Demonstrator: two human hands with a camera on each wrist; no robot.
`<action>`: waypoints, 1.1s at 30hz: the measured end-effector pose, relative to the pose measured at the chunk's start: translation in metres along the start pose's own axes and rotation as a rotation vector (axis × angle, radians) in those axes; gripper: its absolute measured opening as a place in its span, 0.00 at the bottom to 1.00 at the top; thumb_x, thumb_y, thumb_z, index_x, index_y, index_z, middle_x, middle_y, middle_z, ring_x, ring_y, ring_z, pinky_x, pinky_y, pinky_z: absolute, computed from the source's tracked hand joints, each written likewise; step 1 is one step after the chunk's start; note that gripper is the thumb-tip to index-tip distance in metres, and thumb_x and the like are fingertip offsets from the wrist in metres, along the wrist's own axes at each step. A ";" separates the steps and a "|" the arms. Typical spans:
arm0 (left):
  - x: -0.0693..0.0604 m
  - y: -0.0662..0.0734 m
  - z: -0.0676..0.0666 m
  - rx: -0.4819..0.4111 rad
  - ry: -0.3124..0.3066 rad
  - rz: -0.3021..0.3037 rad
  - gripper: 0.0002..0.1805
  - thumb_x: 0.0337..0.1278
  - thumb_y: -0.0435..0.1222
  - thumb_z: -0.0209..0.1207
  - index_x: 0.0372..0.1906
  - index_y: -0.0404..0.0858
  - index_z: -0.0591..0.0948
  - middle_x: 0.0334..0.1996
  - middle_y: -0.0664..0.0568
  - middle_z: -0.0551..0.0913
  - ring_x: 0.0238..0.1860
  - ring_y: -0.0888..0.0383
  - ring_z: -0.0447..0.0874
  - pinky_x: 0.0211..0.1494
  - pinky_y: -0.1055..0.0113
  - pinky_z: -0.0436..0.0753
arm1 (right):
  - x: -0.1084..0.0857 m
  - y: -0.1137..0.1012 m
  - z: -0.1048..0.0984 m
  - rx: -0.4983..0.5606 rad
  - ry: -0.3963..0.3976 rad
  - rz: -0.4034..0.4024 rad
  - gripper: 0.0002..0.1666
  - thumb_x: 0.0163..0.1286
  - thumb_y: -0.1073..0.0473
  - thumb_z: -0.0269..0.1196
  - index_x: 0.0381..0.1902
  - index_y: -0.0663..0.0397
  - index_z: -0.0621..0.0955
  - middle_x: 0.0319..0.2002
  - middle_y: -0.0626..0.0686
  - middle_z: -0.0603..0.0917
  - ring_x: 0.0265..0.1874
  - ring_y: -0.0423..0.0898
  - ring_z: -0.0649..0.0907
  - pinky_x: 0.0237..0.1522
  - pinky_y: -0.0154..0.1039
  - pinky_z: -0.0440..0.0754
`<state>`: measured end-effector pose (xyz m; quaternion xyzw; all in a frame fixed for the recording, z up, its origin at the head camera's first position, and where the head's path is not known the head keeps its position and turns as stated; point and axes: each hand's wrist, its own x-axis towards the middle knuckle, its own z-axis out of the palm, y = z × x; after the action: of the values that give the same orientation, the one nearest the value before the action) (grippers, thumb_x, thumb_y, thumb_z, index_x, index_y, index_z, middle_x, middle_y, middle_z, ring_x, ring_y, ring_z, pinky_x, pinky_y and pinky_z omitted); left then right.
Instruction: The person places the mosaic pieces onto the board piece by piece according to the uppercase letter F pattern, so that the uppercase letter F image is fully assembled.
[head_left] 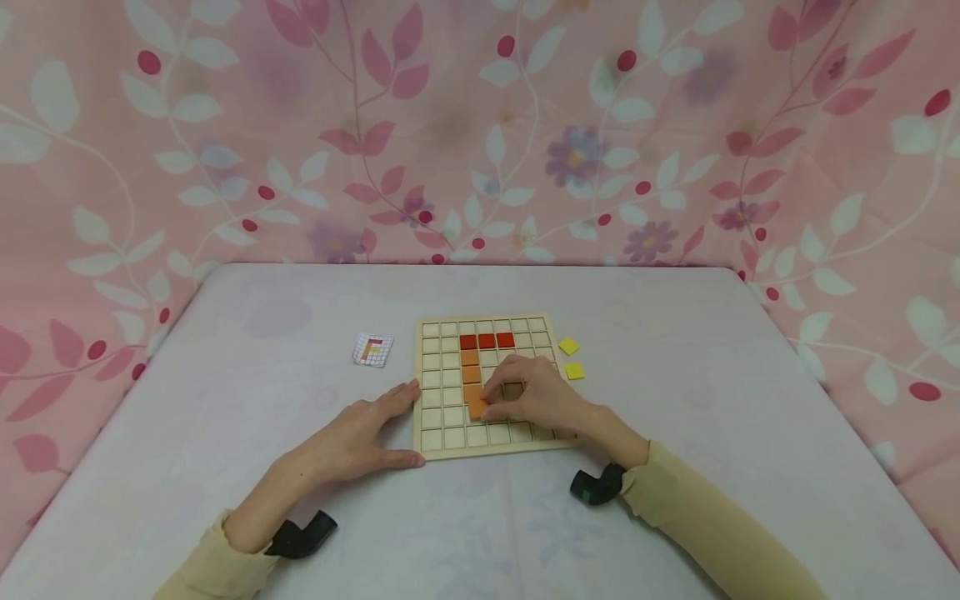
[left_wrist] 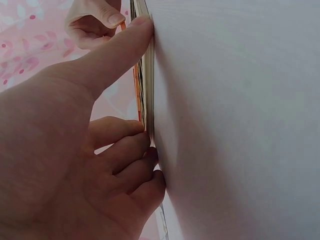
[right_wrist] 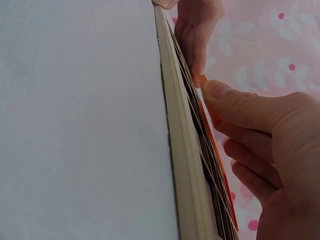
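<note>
A pale wooden grid board (head_left: 444, 446) lies flat on the table. Red tiles (head_left: 487, 341) form a short row near its far side, and orange tiles (head_left: 470, 374) run down a column from the row's left end. My right hand (head_left: 543, 396) pinches an orange tile (head_left: 477, 407) between thumb and fingers, tilted at the near end of that column. In the right wrist view this orange tile (right_wrist: 203, 80) shows at the thumb's tip. My left hand (head_left: 360, 440) rests at the board's left edge, thumb and fingertips touching it, as the left wrist view also shows.
Two yellow tiles (head_left: 573, 371) lie on the table just right of the board. A small paper card (head_left: 372, 350) with a coloured grid pattern lies to the left of the board. Behind the white-covered table (head_left: 300, 300) hangs a pink floral cloth (head_left: 480, 125).
</note>
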<state>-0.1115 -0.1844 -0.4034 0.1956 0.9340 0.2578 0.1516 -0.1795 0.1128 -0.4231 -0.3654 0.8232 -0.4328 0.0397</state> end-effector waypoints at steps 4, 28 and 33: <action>0.000 0.001 -0.001 -0.002 -0.001 -0.005 0.55 0.49 0.58 0.71 0.78 0.42 0.59 0.78 0.47 0.60 0.77 0.44 0.58 0.73 0.41 0.63 | 0.000 -0.001 0.002 -0.002 -0.011 -0.015 0.13 0.51 0.50 0.79 0.35 0.41 0.89 0.35 0.38 0.86 0.39 0.37 0.81 0.44 0.37 0.80; 0.000 -0.001 0.001 -0.002 0.009 0.004 0.54 0.49 0.58 0.71 0.78 0.42 0.61 0.77 0.47 0.60 0.77 0.44 0.57 0.73 0.42 0.64 | 0.000 -0.001 0.004 -0.106 -0.004 -0.148 0.14 0.50 0.54 0.80 0.35 0.47 0.89 0.35 0.42 0.87 0.40 0.35 0.81 0.42 0.35 0.80; 0.000 -0.001 0.001 -0.006 0.007 0.001 0.54 0.49 0.58 0.71 0.78 0.41 0.61 0.77 0.47 0.60 0.77 0.44 0.57 0.73 0.41 0.63 | 0.000 0.000 0.005 -0.105 0.002 -0.155 0.13 0.51 0.55 0.80 0.34 0.47 0.89 0.35 0.42 0.87 0.40 0.36 0.81 0.42 0.35 0.79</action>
<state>-0.1113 -0.1848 -0.4044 0.1949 0.9336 0.2613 0.1487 -0.1779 0.1094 -0.4258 -0.4290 0.8141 -0.3911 -0.0139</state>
